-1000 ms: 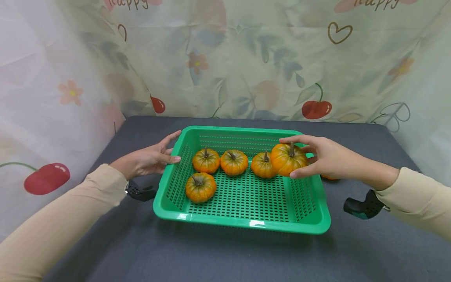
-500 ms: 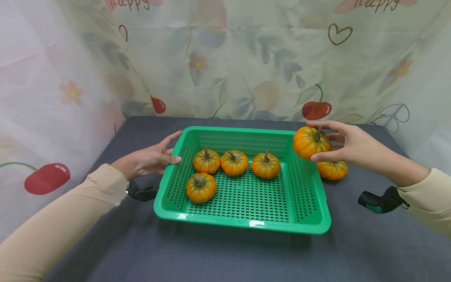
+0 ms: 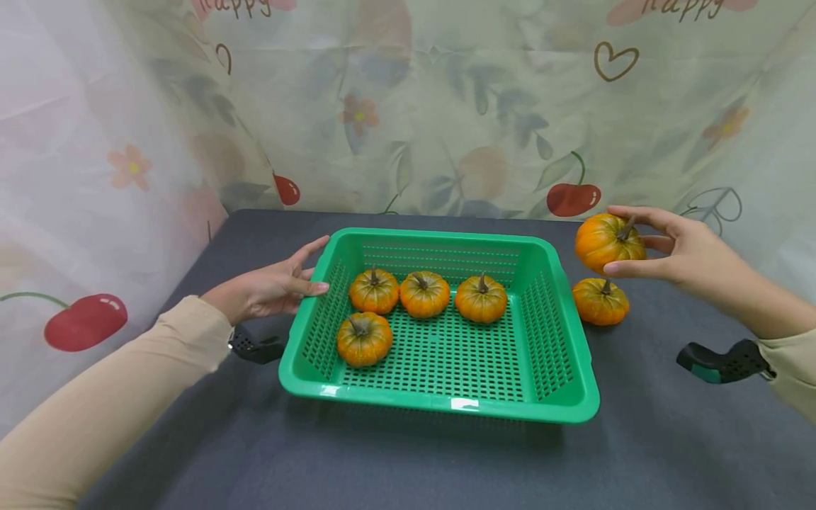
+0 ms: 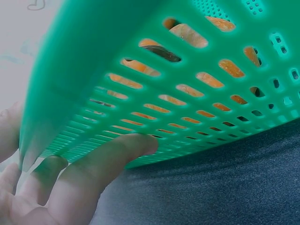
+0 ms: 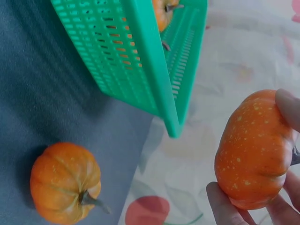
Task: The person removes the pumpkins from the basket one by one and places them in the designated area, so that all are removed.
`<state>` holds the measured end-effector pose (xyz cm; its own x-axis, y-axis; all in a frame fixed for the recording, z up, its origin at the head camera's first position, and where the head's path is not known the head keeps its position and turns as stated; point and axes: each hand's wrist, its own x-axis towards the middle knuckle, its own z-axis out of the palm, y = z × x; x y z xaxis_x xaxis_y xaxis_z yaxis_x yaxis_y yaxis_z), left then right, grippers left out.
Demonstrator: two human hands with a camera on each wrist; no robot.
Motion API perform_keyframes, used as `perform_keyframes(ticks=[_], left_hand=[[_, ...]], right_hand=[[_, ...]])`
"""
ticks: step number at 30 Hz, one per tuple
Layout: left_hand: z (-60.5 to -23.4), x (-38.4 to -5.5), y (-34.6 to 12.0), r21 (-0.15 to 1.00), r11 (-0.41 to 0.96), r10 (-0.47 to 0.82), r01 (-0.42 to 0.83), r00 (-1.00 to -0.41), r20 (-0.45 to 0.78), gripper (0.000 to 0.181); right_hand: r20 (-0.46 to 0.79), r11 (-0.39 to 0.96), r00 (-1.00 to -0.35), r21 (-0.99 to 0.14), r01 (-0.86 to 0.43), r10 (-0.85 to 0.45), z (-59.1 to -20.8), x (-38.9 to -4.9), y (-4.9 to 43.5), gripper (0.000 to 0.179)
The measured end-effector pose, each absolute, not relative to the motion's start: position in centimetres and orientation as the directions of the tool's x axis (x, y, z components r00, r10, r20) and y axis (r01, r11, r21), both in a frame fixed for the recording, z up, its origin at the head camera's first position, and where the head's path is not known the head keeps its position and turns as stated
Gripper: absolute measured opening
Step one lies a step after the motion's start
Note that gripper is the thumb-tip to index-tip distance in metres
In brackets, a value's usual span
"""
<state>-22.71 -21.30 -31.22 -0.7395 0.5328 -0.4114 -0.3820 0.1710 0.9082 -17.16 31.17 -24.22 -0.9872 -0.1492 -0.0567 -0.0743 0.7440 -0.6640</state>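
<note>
A green perforated plastic basket [image 3: 440,405] has several small orange pumpkins inside. My left hand [image 3: 268,289] holds its left rim, thumb at the top edge; in the left wrist view fingers [image 4: 98,164] press the outside of the slotted wall. Off the basket's far right corner, my right hand [image 3: 688,258] grips a small ribbed pumpkin [image 3: 604,243] between thumb and fingers, its stem tilted toward the palm. Below that hand, another pumpkin [image 3: 601,303] rests on the table beside the basket's right wall. The right wrist view shows the held pumpkin [image 5: 253,150] raised, apart from the basket.
A dark grey cloth covers the table [image 3: 408,467]. Inside the basket, pumpkins [image 3: 423,294] line the far side, with one pumpkin [image 3: 364,339] nearer the front left. A printed curtain [image 3: 433,106] hangs behind the table and along both sides.
My right hand has carried its pumpkin from over the basket's right part out past the right rim. The pumpkin on the table has come into full view. Left hand and basket stay put.
</note>
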Motion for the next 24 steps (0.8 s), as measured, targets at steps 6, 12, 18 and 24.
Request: perform_keyframes(ticks=[6, 12, 18, 24], left_hand=[[-31.2, -22.7, -21.3, 0.907, 0.172, 0.529, -0.385, -0.740, -0.415, 0.097], [-31.1, -22.7, -21.2, 0.906, 0.170, 0.527, -0.387, -0.742, -0.415, 0.096], [-31.1, -22.6, -21.3, 0.907, 0.174, 0.522, -0.385, -0.744, -0.416, 0.097], [-31.2, -22.7, -21.3, 0.907, 0.170, 0.526, -0.385, -0.743, -0.414, 0.097]], right_hand=[[-0.043, 0.715, -0.995, -0.698, -0.035, -0.091, -25.1, -17.3, 33.1, 0.078], [-0.010, 0.714, -0.999, -0.700, -0.015, -0.030, -26.2, -17.3, 34.7, 0.080], [0.007, 0.713, -1.000, -0.701, 0.010, 0.020, -27.5, -17.3, 36.2, 0.082], [0.064, 0.725, -0.995, -0.689, 0.010, 0.075, -29.3, -17.4, 37.7, 0.080]])
